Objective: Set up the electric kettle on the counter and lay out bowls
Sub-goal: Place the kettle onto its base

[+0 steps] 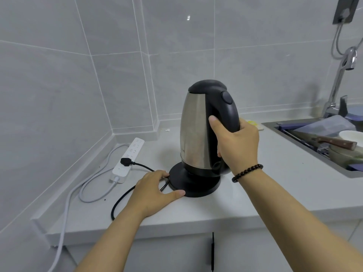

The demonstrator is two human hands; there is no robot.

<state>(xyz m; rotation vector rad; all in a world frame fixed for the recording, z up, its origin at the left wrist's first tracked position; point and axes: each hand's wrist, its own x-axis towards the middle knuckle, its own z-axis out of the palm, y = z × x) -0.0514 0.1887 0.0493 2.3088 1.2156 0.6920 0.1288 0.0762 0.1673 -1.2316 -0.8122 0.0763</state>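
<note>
Two hands worked: right hand (236,146) gripped the tilted kettle (198,130) handle over its base (193,185); left hand (155,190), fingers spread, steadied that base on the counter (275,189); level the kettle before seating

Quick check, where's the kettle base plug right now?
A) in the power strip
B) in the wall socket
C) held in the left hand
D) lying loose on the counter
A: the black plug sits in the white power strip on the counter, its cord running back to the base, which the left hand touches.
</note>
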